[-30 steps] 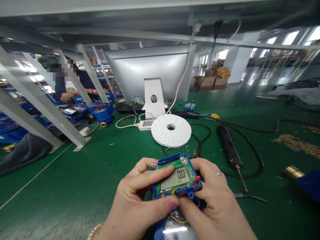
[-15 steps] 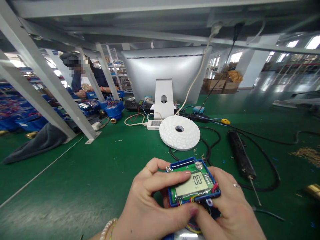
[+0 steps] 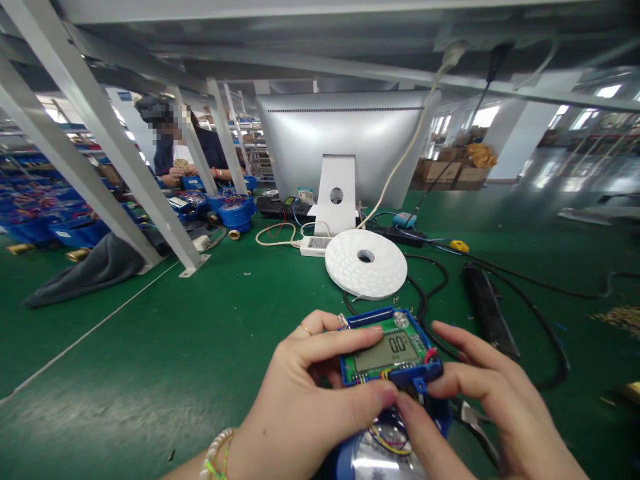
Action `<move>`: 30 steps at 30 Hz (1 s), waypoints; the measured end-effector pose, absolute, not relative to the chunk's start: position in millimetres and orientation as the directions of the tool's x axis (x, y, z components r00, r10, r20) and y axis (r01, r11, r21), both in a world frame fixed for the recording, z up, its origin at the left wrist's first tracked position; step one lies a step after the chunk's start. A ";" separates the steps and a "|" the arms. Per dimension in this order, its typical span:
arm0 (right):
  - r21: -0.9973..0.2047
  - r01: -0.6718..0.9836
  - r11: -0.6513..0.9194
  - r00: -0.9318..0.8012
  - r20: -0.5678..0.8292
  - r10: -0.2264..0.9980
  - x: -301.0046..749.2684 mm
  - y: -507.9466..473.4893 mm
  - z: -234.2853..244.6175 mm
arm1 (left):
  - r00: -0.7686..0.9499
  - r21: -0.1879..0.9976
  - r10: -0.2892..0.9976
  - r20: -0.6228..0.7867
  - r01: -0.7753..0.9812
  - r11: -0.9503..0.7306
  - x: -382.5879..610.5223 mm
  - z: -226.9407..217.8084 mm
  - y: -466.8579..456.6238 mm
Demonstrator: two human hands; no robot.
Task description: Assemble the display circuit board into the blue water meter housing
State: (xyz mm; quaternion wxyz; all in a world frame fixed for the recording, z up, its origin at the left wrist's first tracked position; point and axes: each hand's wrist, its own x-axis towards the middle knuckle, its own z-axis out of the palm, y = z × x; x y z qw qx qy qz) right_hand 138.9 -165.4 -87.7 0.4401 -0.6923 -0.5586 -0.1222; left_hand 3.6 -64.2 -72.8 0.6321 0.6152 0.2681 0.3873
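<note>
My left hand (image 3: 305, 393) grips a blue meter module (image 3: 389, 350) whose green circuit board carries an LCD reading zeros. Its thumb lies across the module's near edge and its forefinger along the screen's top left. My right hand (image 3: 493, 407) holds the module's right and lower side, thumb under the blue tab, fingers spread outward. Coloured wires run from the board down into a blue meter body (image 3: 380, 453) with a clear window just beneath it.
The green bench top (image 3: 165, 347) holds a white tape roll (image 3: 366, 263), a black electric screwdriver (image 3: 487, 307) with looping cables, and a silver monitor's back (image 3: 345, 143). A grey cloth (image 3: 85, 270) and slanted frame legs (image 3: 115, 143) stand left. Another person sits at the far left with blue meters (image 3: 235, 210).
The view has shifted so the bench items sit further right and higher. My right hand's fingers have opened outward from the module's side; the module stays held between both hands.
</note>
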 end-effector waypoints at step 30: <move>-0.705 0.708 -0.023 0.364 0.337 0.868 138.8 -162.4 -90.1 | 0.616 0.978 0.763 0.197 -0.174 -0.112 -1.3 -80.1 -62.6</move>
